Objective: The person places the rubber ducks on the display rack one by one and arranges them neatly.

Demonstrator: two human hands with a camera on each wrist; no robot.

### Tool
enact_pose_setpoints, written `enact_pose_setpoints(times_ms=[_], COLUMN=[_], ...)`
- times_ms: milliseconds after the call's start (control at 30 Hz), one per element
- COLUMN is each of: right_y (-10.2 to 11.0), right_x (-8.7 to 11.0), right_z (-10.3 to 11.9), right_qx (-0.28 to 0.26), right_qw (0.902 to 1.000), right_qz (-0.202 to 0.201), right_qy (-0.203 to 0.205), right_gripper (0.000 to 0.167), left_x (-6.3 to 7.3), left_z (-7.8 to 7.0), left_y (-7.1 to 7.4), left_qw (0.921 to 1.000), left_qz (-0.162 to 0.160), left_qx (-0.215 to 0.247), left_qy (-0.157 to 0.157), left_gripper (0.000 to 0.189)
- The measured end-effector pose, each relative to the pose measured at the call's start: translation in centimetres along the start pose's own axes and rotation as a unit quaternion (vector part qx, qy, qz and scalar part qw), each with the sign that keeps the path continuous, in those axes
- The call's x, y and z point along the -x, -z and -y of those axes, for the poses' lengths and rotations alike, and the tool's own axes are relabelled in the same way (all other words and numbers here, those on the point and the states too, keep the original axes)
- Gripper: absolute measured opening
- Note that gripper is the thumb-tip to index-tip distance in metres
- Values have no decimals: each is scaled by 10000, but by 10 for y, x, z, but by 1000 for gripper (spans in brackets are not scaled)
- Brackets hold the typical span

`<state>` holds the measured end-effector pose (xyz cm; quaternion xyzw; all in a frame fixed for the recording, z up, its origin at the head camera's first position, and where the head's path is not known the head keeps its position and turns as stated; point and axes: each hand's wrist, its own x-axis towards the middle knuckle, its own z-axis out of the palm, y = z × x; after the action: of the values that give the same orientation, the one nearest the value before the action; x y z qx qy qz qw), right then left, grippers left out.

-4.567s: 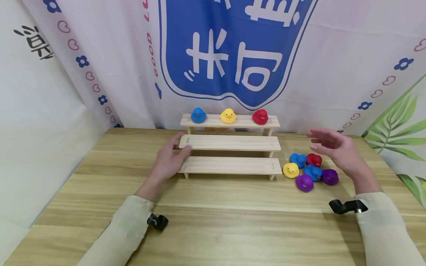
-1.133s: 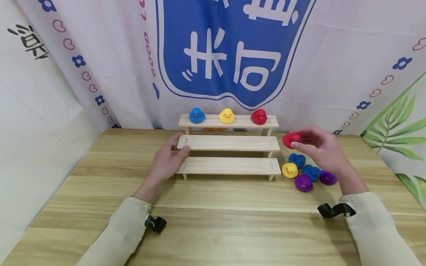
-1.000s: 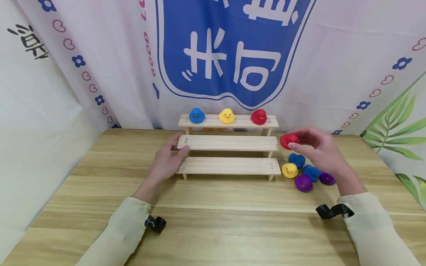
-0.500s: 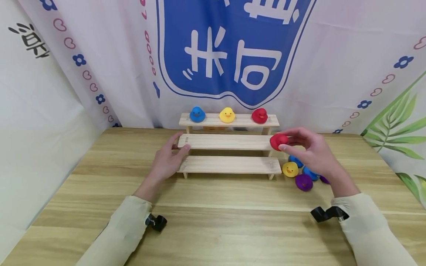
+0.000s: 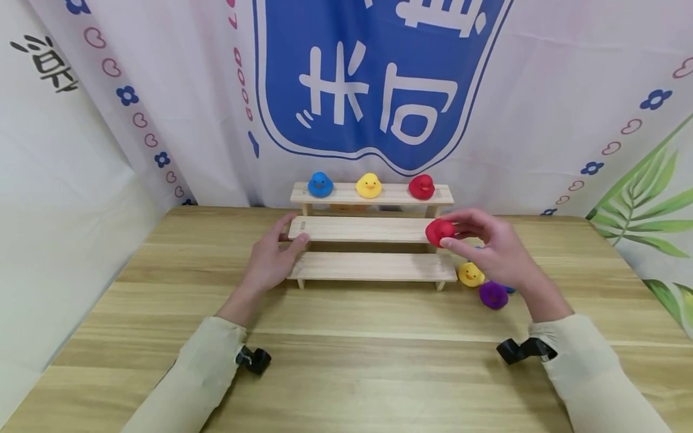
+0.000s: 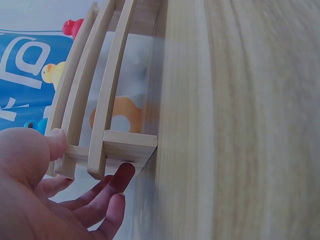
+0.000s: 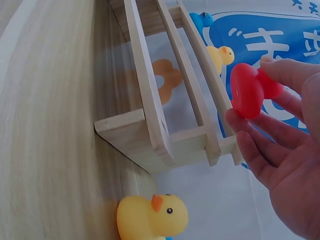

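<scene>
My right hand (image 5: 495, 249) pinches a red rubber duck (image 5: 440, 232) between thumb and fingers at the right end of the middle board of a three-tier wooden display stand (image 5: 368, 266). In the right wrist view that red duck (image 7: 246, 92) appears tilted, its flat base facing the stand. My left hand (image 5: 271, 255) grips the stand's left end, thumb on the middle board, fingers spread behind and below the boards. On the top board sit a blue duck (image 5: 320, 185), a yellow duck (image 5: 369, 186) and another red duck (image 5: 421, 187).
On the table (image 5: 346, 361) right of the stand lie a yellow duck (image 5: 471, 274) and a purple duck (image 5: 494, 295). Blue ducks behind them are partly hidden by my right hand. A printed curtain (image 5: 216, 120) hangs close behind the stand.
My right hand has picked the red duck from the pile and carried it left to the middle board's right end. My left hand has stayed on the stand.
</scene>
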<state>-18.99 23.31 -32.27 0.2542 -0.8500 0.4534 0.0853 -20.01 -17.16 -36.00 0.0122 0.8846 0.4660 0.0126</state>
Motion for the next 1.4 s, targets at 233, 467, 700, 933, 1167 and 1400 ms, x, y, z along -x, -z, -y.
enact_pose_setpoints(times_ms=[233, 467, 700, 933, 1167, 1400], right_y=[-10, -21, -29, -35, -45, -59], right_x=[-1, -3, -4, -9, -18, -28], right_z=[0, 1, 3, 9, 16, 23], right_qx=[-21, -36, -70, -105, -193, -263], right_qw=[10000, 10000, 10000, 9998, 9994, 9986], right_qz=[30, 26, 54, 50, 154, 209], right_qy=[-40, 4, -40, -152, -232, -405], right_gripper=[33, 35, 34, 35, 39, 41], left_x=[0, 0, -1, -1, -1, 0], left_z=[0, 0, 0, -1, -1, -2], left_y=[0, 0, 0, 1, 1, 1], left_qw=[10000, 10000, 10000, 9999, 9999, 9999], left_qz=[-2, 1, -22, -15, 6, -14], left_qx=[-27, -73, -55, -75, -3, -38], left_qy=[10, 40, 73, 68, 118, 95], left_gripper=[70, 70, 70, 70, 71, 70])
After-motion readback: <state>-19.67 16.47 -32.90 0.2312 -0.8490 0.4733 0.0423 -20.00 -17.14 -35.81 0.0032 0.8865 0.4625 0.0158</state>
